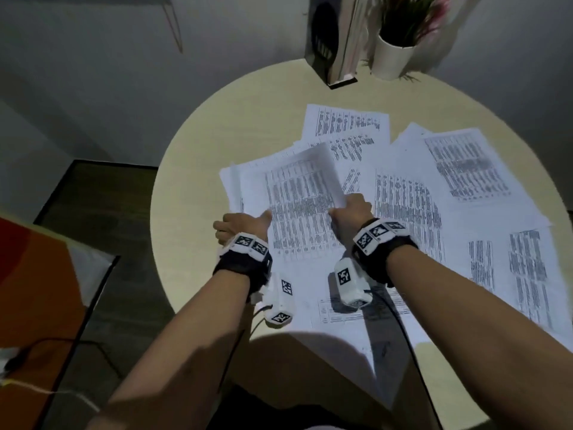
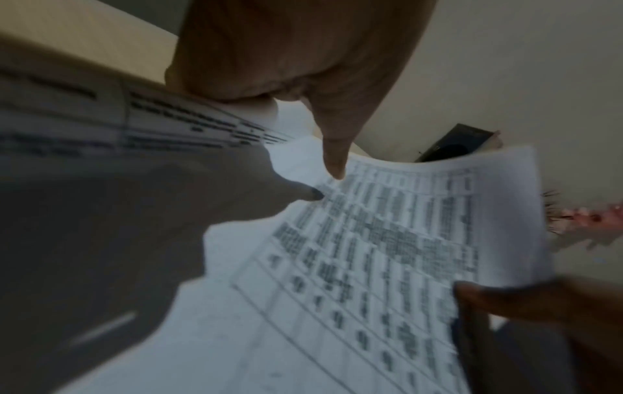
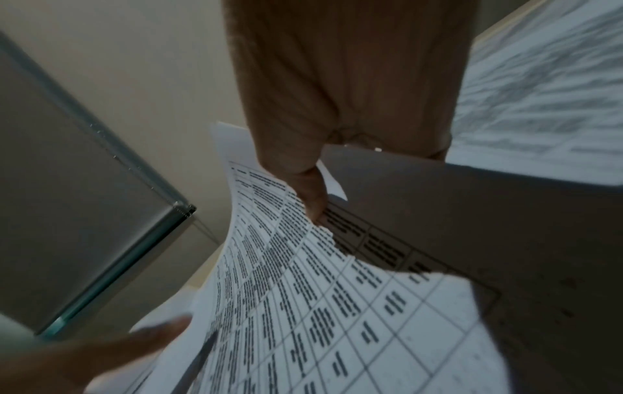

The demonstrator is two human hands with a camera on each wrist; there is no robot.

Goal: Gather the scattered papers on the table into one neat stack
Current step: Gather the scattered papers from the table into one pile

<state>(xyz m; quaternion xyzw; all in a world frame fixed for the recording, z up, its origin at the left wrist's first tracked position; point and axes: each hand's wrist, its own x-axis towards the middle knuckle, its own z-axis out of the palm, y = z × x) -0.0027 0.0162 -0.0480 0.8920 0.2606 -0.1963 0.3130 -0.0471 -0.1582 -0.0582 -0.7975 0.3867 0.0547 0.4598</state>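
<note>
Several printed sheets lie scattered and overlapping across a round beige table (image 1: 198,169). Both hands hold one table-printed sheet (image 1: 297,193) over the left part of the spread. My left hand (image 1: 248,225) pinches its near left edge, thumb (image 2: 332,157) on top of the sheet (image 2: 397,240). My right hand (image 1: 350,209) grips its right edge, which curls upward, with the thumb (image 3: 313,205) on the print of the sheet (image 3: 303,306). More loose papers lie at the far side (image 1: 347,122), on the right (image 1: 465,162) and near the front edge (image 1: 527,268).
A white plant pot (image 1: 392,60) and a dark upright file box (image 1: 331,41) stand at the table's far edge. A glass-topped side table (image 1: 71,212) and an orange object (image 1: 31,290) sit to the left. Cables trail from both wrist units.
</note>
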